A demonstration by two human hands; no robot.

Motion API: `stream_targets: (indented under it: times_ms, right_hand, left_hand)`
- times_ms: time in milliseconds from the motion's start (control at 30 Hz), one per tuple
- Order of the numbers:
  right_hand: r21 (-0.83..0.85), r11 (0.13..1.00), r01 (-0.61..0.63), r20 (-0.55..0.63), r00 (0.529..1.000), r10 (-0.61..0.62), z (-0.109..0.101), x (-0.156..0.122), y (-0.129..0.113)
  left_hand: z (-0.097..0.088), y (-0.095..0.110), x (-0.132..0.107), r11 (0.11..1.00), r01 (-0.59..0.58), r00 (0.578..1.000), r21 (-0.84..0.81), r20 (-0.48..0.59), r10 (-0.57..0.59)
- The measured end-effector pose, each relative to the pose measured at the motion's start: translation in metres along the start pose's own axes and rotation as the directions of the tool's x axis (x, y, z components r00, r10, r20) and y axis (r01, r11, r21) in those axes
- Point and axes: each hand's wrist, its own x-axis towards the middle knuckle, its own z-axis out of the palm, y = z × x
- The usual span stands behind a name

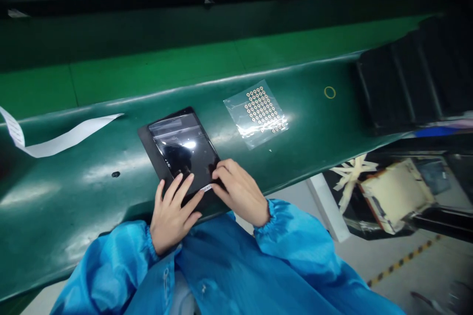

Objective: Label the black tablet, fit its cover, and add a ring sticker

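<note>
A black tablet (188, 145) with a glossy, reflecting screen lies at a slant on a dark flat sheet or cover (148, 150), close to my body. My left hand (173, 214) is spread, its fingertips resting on the tablet's lower left edge. Curled fingers and thumb of my right hand (240, 189) close around the tablet's lower right corner. Between the two hands, a small white label (207, 188) shows at the tablet's bottom edge, next to my right thumb. What lies under the right fingertips is hidden.
Right of the tablet lies a clear sheet (240, 120) of small round stickers. A yellow rubber band (329, 92) is farther right, before dark stacked trays (414, 74). A white paper strip (70, 139) curls at left, near a small black piece (116, 174). The green work surface (306, 133) has a raised rim.
</note>
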Motion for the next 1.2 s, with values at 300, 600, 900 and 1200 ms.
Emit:
stream_targets:
  times_ms: [300, 600, 900, 1200]
  right_hand:
    - [0.405, 0.912, -0.065, -0.143, 0.981, 0.133, 0.021, 0.004, 0.026]
    - [0.554, 0.828, -0.086, -0.116, 0.977, 0.179, 0.046, 0.0, 0.018]
    - [0.861, 0.499, -0.103, 0.136, 0.99, -0.029, -0.015, 0.012, 0.05]
    - [0.787, 0.544, -0.289, 0.116, 0.937, 0.331, -0.051, 0.042, 0.085]
  left_hand:
    - [-0.026, -0.004, -0.03, 0.153, 0.496, 0.686, -0.855, 0.278, -0.672]
    - [-0.028, 0.004, 0.016, -0.038, 0.304, 0.515, -0.952, 0.198, -0.834]
    - [-0.028, 0.047, 0.113, 0.197, 0.151, 0.789, -0.969, -0.002, -0.615]
    - [-0.036, -0.035, 0.001, 0.474, 0.5, 0.709, -0.725, 0.027, -0.705]
